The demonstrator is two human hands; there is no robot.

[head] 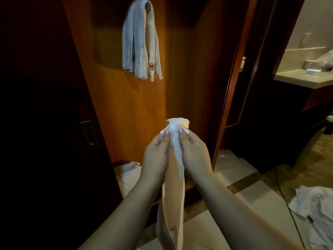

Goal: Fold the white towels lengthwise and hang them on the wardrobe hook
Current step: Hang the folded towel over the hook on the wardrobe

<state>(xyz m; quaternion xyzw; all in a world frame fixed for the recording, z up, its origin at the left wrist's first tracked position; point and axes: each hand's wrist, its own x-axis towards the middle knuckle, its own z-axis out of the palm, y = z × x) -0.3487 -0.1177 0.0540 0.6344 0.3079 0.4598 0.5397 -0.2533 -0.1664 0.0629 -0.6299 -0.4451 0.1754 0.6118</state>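
Two towels (pixel 142 42) on wardrobe (pixel 126 109) hook (pixel 148 6); tiled floor (pixel 252 201).

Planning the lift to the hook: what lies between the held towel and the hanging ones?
Head view: only bare wardrobe panel shows between the held towel and the hanging towels.

Dim, warm-toned scene. Strongest light falls on the orange wood panel (pixel 137 105) at centre, fading fast to near black across the whole left side. Cooler, brighter light in the room (pixel 306 56) at right edge. Hanging towels (pixel 140 40) softly blurred; counter items at right smeared. Forearms cast soft shadow low in frame. Wide-angle bending of the vertical door lines toward the edges. No hard glare.
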